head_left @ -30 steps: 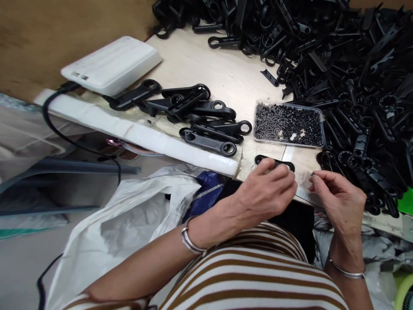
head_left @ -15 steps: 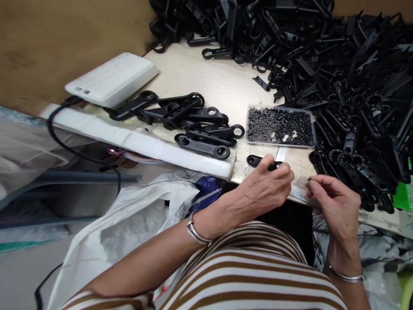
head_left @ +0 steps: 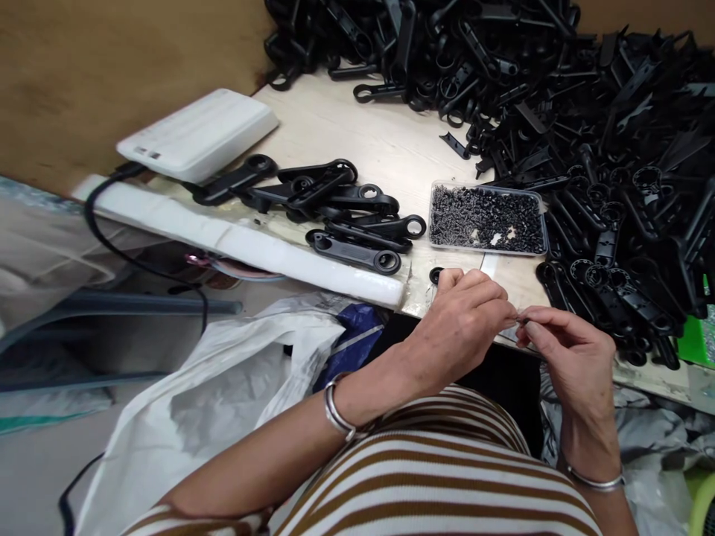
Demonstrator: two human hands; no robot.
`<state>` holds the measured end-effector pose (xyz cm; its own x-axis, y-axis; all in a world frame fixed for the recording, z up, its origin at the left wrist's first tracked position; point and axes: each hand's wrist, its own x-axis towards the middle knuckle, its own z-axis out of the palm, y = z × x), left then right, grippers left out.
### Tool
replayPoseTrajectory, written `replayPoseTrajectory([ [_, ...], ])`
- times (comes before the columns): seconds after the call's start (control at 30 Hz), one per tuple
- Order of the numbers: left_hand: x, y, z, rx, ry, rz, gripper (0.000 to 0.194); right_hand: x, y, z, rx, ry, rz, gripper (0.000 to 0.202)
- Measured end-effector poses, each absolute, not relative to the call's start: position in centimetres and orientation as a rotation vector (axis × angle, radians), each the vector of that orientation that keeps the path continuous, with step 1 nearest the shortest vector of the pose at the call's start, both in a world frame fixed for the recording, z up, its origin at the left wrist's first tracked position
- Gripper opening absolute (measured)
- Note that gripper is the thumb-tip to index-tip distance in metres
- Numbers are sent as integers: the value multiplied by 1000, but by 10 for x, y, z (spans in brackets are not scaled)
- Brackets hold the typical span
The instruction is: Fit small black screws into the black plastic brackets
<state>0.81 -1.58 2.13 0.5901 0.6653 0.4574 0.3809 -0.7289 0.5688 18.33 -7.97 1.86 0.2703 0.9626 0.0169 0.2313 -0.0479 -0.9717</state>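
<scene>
My left hand (head_left: pixel 466 327) is curled over a long black plastic arm (head_left: pixel 436 275). Only the ringed left end of the arm shows past the knuckles; the rest is hidden beneath the fingers. Thumb and forefinger of my right hand (head_left: pixel 567 346) pinch a tiny dark piece (head_left: pixel 523 321), too small to make out well. The fingertips of both hands meet at this piece, near the front edge of the table. Just behind the hands stands a clear plastic box (head_left: pixel 487 251) full of small metal springs (head_left: pixel 450 212) and small black parts (head_left: pixel 519 216).
Several black arms (head_left: pixel 357 253) lie in a group to the left. Behind them sits a white box-shaped device (head_left: pixel 198 134) with a black cable (head_left: pixel 92 216). A big heap of black parts (head_left: pixel 558 97) covers the back and right. White foam (head_left: pixel 251 246) lines the left edge.
My left hand has shifted right, and its fingertips now reach the small piece in my right hand. More of the black arm is covered. My right hand has come slightly left.
</scene>
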Motion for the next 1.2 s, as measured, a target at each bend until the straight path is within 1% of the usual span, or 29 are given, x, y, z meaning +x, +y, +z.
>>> replayPoseTrajectory([
  [0.33, 8, -16, 18, 2456, 829, 887, 14, 180, -80, 22, -1602, -1311, 707, 8],
  [0.43, 7, -16, 17, 2462, 813, 895, 14, 179, -81, 24, -1610, -1468, 580, 5],
  [0.53, 7, -17, 18, 2447, 817, 903, 14, 177, -81, 28, -1584, -1589, 441, 7],
  [0.8, 6, -18, 16, 2348, 823, 922, 18, 174, -81, 28, -1615, -1605, 456, 7],
  [1.07, 5, -21, 16, 2314, 805, 1034, 19, 168, -84, 28, -1585, -1807, 209, 10],
  [1.2, -4, -26, 11, 2285, 760, 1023, 19, 165, -87, 26, -1516, -1947, 230, 11],
])
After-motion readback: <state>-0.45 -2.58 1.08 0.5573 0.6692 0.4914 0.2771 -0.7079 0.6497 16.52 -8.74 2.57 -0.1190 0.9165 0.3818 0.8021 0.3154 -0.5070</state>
